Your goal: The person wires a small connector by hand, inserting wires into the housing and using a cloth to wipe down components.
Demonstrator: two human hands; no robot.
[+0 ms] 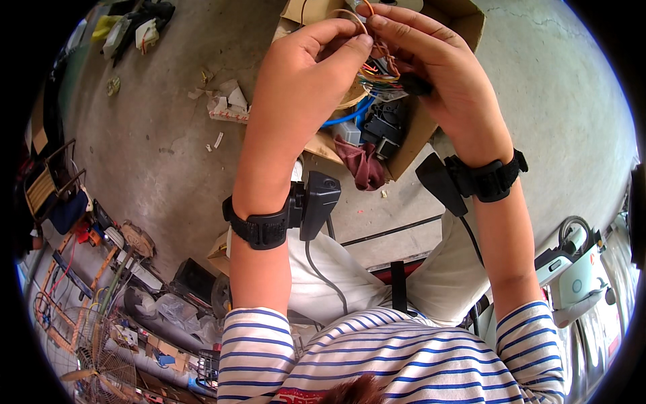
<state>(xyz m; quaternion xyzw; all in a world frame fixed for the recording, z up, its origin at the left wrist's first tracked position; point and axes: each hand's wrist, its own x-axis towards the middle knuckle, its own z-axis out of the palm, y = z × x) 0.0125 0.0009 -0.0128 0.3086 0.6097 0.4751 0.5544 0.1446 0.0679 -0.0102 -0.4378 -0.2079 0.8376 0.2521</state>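
Both my hands are raised at the top of the view, over an open cardboard box (pixel 416 138). The fingers of my left hand (pixel 313 64) are closed in a pinch on a thin brown wire (pixel 382 52). Close beside it, the thumb and forefinger of my right hand (pixel 441 60) pinch an orange wire (pixel 367 8). Below the fingertips hangs a bundle of multicoloured wires (pixel 378 82). A small black piece (pixel 416 84) shows at my right palm; whether it is held there I cannot tell. The wire ends are partly hidden by my fingers.
In the box lie a blue cable (pixel 350 116), black plastic parts (pixel 385 122) and a maroon cloth (pixel 363 165). Torn packaging (pixel 230 101) is on the concrete floor to the left. A wire-cage fan (pixel 94 370) and clutter stand lower left, a pale green-white machine (pixel 579 279) at right.
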